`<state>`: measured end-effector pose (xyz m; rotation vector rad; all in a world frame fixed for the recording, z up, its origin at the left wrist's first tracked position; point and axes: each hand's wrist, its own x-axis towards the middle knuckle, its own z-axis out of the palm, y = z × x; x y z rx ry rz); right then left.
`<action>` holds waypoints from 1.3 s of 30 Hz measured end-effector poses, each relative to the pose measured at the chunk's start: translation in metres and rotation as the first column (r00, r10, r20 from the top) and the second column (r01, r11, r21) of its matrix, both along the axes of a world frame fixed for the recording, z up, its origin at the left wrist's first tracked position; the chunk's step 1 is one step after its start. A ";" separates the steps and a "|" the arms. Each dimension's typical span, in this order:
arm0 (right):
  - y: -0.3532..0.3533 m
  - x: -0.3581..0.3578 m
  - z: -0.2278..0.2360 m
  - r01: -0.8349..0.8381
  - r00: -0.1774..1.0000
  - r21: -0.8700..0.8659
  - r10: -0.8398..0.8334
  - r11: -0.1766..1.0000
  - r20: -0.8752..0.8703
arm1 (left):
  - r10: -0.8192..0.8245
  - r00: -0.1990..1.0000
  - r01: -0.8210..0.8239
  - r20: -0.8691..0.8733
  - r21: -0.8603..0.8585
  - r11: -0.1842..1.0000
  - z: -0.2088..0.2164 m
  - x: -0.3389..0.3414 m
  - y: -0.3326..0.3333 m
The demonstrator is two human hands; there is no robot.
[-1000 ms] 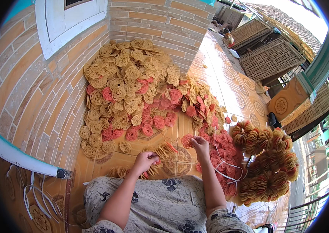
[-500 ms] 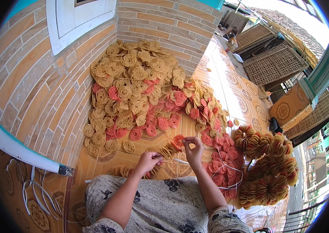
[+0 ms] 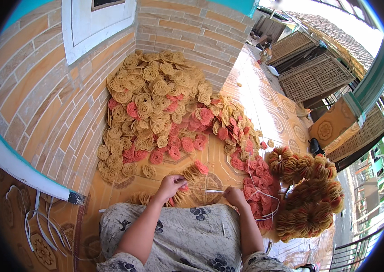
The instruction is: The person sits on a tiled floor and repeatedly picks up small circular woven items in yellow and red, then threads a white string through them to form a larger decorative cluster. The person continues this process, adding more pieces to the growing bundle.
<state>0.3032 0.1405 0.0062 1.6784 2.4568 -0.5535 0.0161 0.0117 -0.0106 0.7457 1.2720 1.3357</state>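
Observation:
My left hand [image 3: 170, 187] is closed, thumb and fingers pinched at the near end of a short row of tan lacy rosette crackers [image 3: 189, 173]. A pink rosette cracker [image 3: 201, 167] stands at the far end of that row. To the right, my right hand [image 3: 235, 196] is closed on a narrow white strip [image 3: 214, 191] whose free part points left toward the row. Another row of tan and pink rosettes [image 3: 143, 198] lies by my lap, partly behind my left wrist.
A big heap of tan rosettes [image 3: 151, 86], mixed with pink ones, fills the wall corner. Pink rosettes [image 3: 260, 181] with white strips over them lie right of my right hand, beside bundled rosette rings [image 3: 312, 199]. Loose white strips [image 3: 42, 222] hang at left; woven racks [image 3: 316, 77] stand far right.
My right hand has let go of the pink rosette at the row's far end, moved down and right, and taken hold of the white strip. My left hand has stayed near the row.

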 end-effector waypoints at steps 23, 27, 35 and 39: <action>-0.065 -0.168 0.135 -0.133 0.511 0.417 0.422 0.899 -0.749 | 0.107 0.885 0.035 -0.454 0.293 0.956 0.089 -0.016 -0.016; -0.063 -0.184 0.132 -0.054 0.405 0.283 0.280 0.957 -0.870 | -0.060 0.860 0.160 -0.506 0.156 0.975 0.095 -0.018 -0.022; -0.013 -0.197 0.064 -0.226 0.234 -0.325 -0.272 0.918 -0.933 | 0.089 0.906 -0.064 -0.414 0.074 0.995 0.061 -0.056 -0.026; -0.014 -0.179 0.004 -0.478 0.768 0.257 0.542 0.840 -0.342 | 0.360 0.887 -0.357 -0.289 0.066 0.932 0.035 -0.085 -0.025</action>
